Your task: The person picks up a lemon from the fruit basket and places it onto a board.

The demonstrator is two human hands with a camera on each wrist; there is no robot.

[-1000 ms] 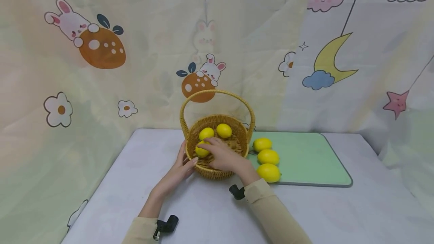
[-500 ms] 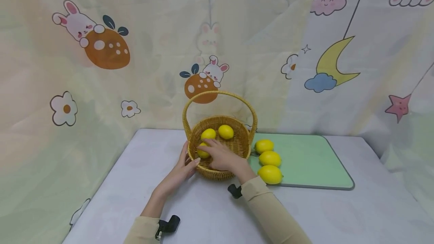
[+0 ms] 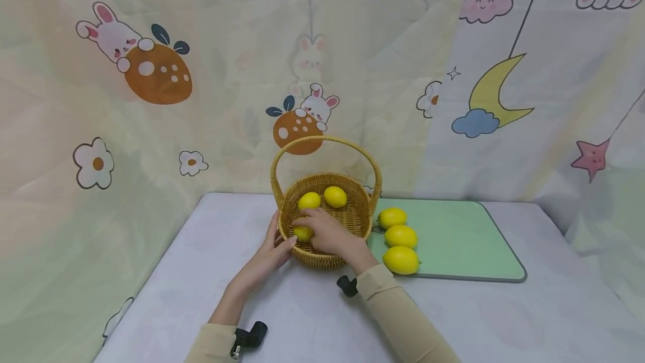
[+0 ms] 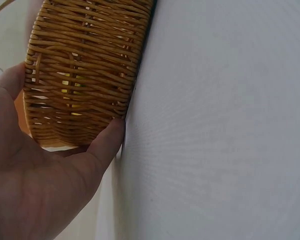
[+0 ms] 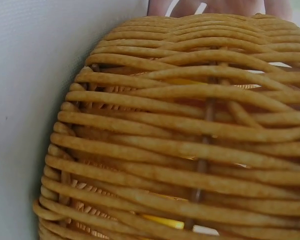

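Note:
A woven wicker basket [image 3: 321,262] with a tall arched handle stands on the table, three yellow lemons inside. My left hand [image 3: 268,255] holds the basket's left side; in the left wrist view its thumb and fingers are spread around the wicker wall [image 4: 85,80]. Reaching in over the front rim, my right hand [image 3: 332,235] grips the nearest lemon [image 3: 303,234], partly covering it. Behind it are a second lemon [image 3: 309,200] and a third lemon [image 3: 335,196]. The right wrist view is filled by the basket's weave [image 5: 180,145], which hides the right hand.
Right of the basket lies a green board [image 3: 463,240] with a grey edge. Along its left side sit a far lemon [image 3: 392,217], a middle lemon [image 3: 401,237] and a near lemon [image 3: 401,260] in a row. A printed cloth [image 3: 227,71] hangs behind the white table [image 3: 312,318].
My right fingers have curled more closely over the nearest lemon, which sits slightly nearer the front rim. My left hand and the basket stay in place; the head view has shifted a little.

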